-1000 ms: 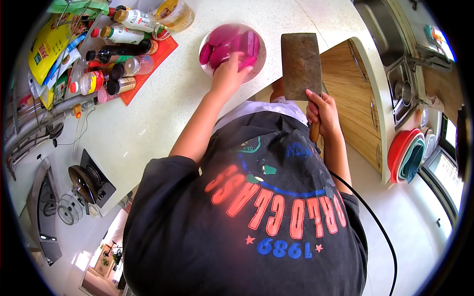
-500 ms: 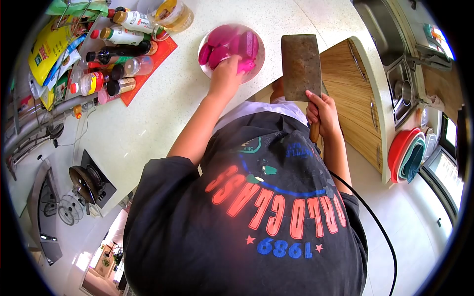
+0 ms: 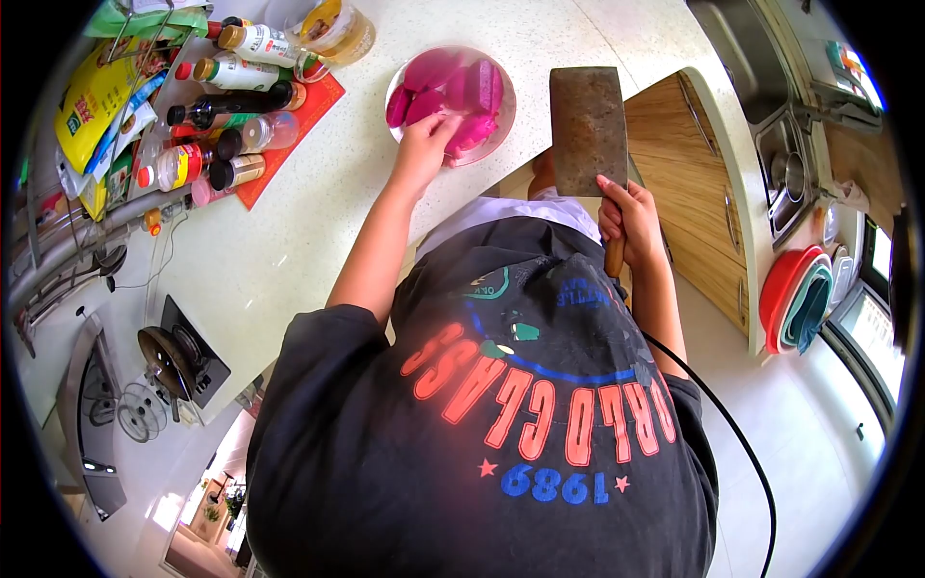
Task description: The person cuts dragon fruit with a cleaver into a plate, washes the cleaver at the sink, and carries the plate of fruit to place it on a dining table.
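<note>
A: Where do we have the purple pieces [image 3: 434,69]?

B: In the bowl [image 3: 509,114], near the front edge of the counter [image 3: 289,250]. Our left hand [image 3: 421,152] reaches over its rim, fingers drawn narrow among the pieces; we can't tell if they grip one.

A: How do they handle?

B: They look moist, so probably light, firm and slippery. We'd best pinch one by its sides, gently, in case it snaps.

A: And our right hand [image 3: 631,222]?

B: Wrapped round the wooden handle [image 3: 615,258] of the cleaver [image 3: 590,130], which seems stiff and heavy. Its blade is raised beyond the counter's front edge, to the right of the bowl.

A: What's in our way?

B: Mostly the bowl's rim, by our wrist. The bottles [image 3: 241,72] and red mat [image 3: 326,94], toward the counter's left edge, sit well apart from it.
</note>
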{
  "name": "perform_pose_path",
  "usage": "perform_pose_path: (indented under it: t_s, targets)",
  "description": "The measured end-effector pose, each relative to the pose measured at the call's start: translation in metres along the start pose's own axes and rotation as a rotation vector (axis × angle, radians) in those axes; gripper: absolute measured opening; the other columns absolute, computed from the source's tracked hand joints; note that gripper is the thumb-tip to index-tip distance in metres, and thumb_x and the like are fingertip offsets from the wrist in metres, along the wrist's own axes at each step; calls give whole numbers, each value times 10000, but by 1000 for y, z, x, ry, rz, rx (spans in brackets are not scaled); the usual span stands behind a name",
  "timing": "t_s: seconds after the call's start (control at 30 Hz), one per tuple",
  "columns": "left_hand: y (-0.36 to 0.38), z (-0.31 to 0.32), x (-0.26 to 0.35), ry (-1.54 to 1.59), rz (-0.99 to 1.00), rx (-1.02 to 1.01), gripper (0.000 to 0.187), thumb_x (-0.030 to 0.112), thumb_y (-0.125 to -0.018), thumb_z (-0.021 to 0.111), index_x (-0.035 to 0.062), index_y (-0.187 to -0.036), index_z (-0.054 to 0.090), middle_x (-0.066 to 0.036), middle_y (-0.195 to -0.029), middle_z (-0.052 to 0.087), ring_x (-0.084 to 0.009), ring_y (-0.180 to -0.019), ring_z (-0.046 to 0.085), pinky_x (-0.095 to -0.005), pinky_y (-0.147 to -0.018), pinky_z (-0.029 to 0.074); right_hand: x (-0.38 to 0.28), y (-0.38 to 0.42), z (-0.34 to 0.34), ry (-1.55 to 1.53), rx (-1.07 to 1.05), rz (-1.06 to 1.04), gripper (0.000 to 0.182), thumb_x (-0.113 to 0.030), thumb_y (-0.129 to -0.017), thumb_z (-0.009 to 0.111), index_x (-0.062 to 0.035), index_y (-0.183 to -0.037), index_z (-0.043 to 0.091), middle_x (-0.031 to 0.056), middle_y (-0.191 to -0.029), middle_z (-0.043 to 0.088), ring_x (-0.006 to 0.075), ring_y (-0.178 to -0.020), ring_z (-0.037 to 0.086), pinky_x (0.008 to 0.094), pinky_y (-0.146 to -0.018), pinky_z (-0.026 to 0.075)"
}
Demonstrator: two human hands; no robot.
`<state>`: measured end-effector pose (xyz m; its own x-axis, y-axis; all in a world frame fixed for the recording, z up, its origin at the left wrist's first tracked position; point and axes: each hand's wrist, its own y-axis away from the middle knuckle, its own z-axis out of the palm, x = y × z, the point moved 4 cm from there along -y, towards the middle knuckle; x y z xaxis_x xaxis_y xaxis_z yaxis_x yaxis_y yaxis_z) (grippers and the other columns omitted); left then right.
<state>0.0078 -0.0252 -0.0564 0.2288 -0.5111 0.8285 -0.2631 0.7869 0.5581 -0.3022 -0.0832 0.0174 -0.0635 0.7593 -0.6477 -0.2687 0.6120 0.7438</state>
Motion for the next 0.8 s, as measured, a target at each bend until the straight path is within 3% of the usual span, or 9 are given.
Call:
perform_pose_path:
  t_s: [0.23,0.4,0.5,0.7,0.8]
  targets:
    - [3,6,-3,-228,11,-118,281,183,-993,626,-13,-1193,653,-28,-838,655,-85,-663,590,-256,-591,519,5,-3,-3,3,-13,-11,265,-185,-1002,606,-96,-792,471,-34,-522,370,76,-374,351,263,-377,351]
    - [10,19,1,-375,41,-106,242,196,-978,648,-16,-1040,549,-80,-816,670,-108,-623,612,-278,-550,526,2,-1,0,-7,-19,-11,340,-180,-980,637,-108,-727,423,-21,-527,391,94,-392,376,282,-400,332]
    - [11,22,1,-411,25,-58,261,211,-976,653,-24,-1011,545,-105,-809,681,-123,-611,637,-291,-521,531,5,-2,-1,0,-22,-10,280,-189,-1000,612,-103,-783,457,-36,-519,370,74,-371,352,263,-372,357]
    - [6,20,-14,-189,-294,-39,262,227,-1023,552,-32,-1015,509,-195,-817,693,-199,-595,674,-330,-514,566,5,-2,-2,7,-11,-19,277,-189,-1000,612,-103,-783,461,-36,-517,373,75,-366,352,266,-367,353]
    - [4,19,-28,-17,-349,-49,252,216,-1037,506,-34,-1058,479,-222,-823,691,-238,-596,679,-347,-537,591,6,-3,-3,7,-9,-22,288,-190,-998,615,-105,-773,456,-36,-515,372,75,-366,352,266,-367,352]
